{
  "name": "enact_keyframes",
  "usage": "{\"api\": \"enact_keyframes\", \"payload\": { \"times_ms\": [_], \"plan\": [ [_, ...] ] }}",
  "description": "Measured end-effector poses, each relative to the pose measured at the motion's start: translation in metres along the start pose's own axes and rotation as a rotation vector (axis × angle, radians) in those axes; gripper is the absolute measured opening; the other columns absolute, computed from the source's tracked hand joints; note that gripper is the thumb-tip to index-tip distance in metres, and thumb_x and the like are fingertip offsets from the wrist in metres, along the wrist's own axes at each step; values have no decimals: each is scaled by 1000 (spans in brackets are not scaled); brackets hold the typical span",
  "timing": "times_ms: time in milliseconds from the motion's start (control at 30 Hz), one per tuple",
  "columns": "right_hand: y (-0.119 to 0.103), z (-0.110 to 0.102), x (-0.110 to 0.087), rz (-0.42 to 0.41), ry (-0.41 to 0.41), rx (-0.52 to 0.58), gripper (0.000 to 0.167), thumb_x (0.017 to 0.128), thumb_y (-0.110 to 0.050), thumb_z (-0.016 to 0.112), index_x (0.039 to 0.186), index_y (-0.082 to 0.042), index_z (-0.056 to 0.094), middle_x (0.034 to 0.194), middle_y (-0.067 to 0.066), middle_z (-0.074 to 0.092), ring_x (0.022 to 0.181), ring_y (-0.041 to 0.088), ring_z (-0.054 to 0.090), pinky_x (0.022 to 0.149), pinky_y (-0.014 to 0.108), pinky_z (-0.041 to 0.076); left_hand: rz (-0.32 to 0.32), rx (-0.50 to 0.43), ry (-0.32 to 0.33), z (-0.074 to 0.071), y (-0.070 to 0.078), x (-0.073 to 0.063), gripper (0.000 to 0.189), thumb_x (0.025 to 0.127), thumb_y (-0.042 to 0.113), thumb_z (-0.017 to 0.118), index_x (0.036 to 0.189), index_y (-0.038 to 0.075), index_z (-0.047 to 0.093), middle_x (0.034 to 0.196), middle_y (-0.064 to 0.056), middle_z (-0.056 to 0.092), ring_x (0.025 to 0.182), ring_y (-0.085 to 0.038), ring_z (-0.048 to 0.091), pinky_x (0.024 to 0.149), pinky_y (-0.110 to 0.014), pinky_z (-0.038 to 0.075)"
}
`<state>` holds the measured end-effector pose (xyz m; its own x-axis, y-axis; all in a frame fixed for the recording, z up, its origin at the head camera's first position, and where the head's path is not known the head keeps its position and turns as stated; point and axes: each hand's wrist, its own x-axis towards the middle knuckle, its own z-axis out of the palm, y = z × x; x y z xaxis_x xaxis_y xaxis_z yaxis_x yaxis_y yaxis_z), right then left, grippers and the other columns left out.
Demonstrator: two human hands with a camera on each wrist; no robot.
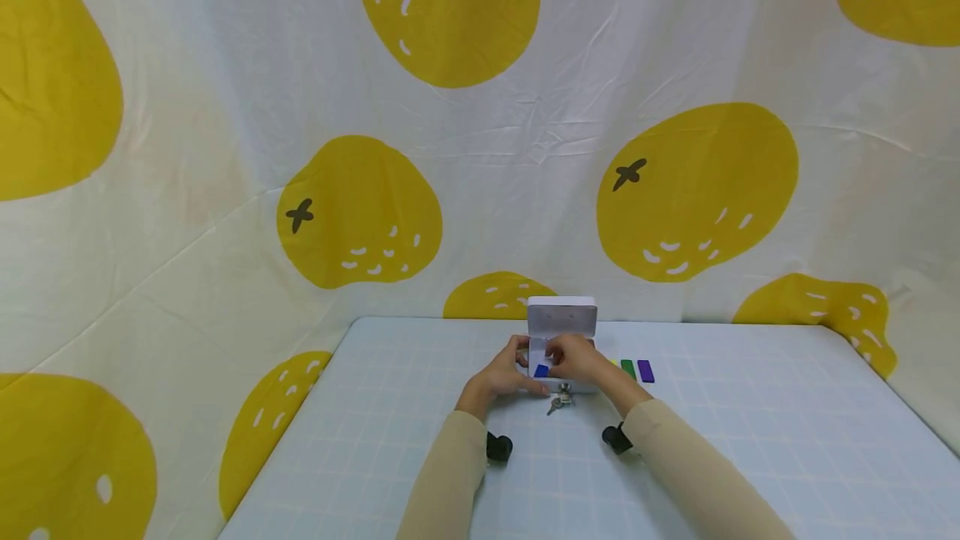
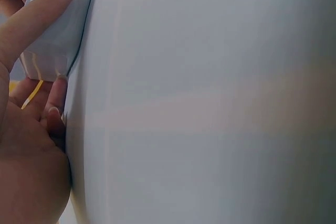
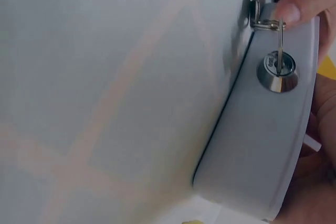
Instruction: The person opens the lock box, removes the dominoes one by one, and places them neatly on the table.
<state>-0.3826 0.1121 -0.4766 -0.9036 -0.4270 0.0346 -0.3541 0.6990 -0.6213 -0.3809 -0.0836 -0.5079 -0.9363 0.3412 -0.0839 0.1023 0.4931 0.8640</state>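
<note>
A small white metal box (image 1: 534,357) stands on the table with its lid (image 1: 562,321) raised. My left hand (image 1: 504,372) grips its left end, the thumb along the front wall and the other fingers round the side. Over the open box is my right hand (image 1: 573,357), its fingers bent down inside. A blue block (image 1: 542,371) shows in the box just below those fingertips. A thin pale strip (image 3: 313,142) sticks out by the right hand at the rim; whether the fingers pinch anything is hidden. A key sits in the front lock (image 3: 278,72).
Keys on a ring (image 1: 558,401) hang from the lock to the tabletop. Right of the box lie a green block (image 1: 628,368), a purple block (image 1: 646,371) and a partly hidden yellow one (image 1: 615,362). Behind the table hangs a fruit-print curtain (image 1: 525,215).
</note>
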Motion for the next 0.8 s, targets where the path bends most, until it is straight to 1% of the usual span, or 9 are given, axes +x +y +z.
{"api": "enact_keyframes", "payload": {
  "times_ms": [100,233,400,500,667,767,800],
  "plan": [
    [-1,2,1,11,16,8,21,87,-1,79,107,1,73,82,3,64,78,19,57,77,33,53,7,-14,0,1,0,0,87,72,20,96,141,22,43,114,-5,54,102,-22,51,91,-40,40],
    [-2,4,1,28,20,28,18,89,-3,78,107,0,74,82,3,64,78,19,58,78,33,54,21,-24,-2,2,0,1,87,71,18,96,140,20,44,114,-4,54,101,-21,50,89,-38,40],
    [-3,3,1,23,7,39,22,89,-9,80,109,-1,74,83,2,65,78,18,58,77,32,53,26,-9,4,1,0,2,87,71,19,97,139,21,44,113,-4,54,101,-21,50,89,-38,41],
    [-2,4,3,9,-4,42,25,87,-12,82,108,-1,74,82,2,65,76,17,57,74,30,53,19,-1,3,1,0,3,87,71,21,96,140,22,43,115,-4,54,102,-22,50,90,-40,41],
    [1,6,6,-58,-6,29,26,85,-12,84,104,1,73,80,2,64,74,16,56,70,29,51,15,10,1,0,-1,2,88,71,23,96,141,21,43,117,-5,54,103,-22,50,90,-41,41],
    [1,6,8,-69,-10,18,26,84,-12,85,102,1,72,79,2,64,73,15,56,70,30,51,17,12,-1,0,-2,2,89,71,23,97,142,20,42,118,-4,54,103,-22,50,90,-41,41],
    [1,6,8,-61,-11,19,25,84,-12,85,102,1,72,79,2,64,73,15,56,70,30,51,18,10,-2,0,-2,2,90,71,23,97,142,19,42,118,-4,54,103,-22,50,91,-41,41]
  ]
}}
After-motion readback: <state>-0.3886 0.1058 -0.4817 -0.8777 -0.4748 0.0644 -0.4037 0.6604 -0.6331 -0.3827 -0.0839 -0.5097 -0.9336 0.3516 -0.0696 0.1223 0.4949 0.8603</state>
